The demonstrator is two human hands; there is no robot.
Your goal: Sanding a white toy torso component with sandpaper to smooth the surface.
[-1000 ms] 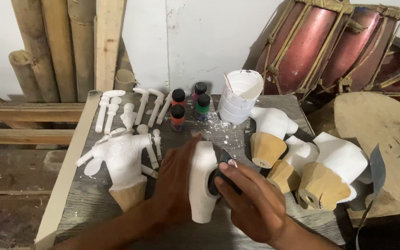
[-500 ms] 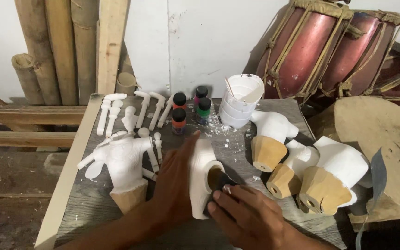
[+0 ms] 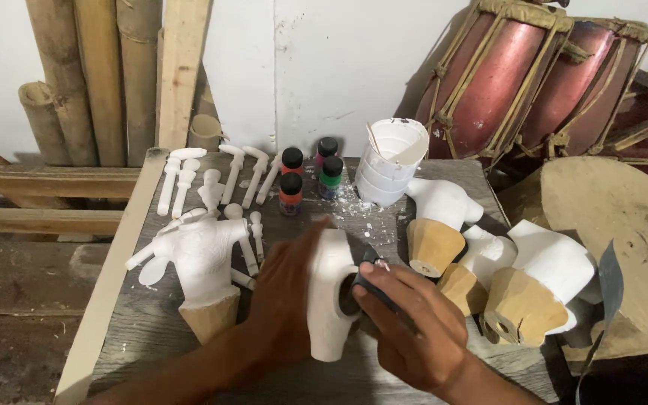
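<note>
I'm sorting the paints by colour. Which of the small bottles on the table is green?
The green bottle is the right-hand one of the front pair, beside the orange bottle. The two behind, a red bottle and a pink bottle, differ only in colour; all have black caps.

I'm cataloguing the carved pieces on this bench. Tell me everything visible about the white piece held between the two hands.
The white carved piece looks like wood coated in matte white primer. It is tall and rounded, with a dark oval hollow in the side facing the right hand. It stands roughly upright on the grey wooden table, near the front edge. The left hand steadies its left side; the right hand presses a small dark pad against the hollow.
</note>
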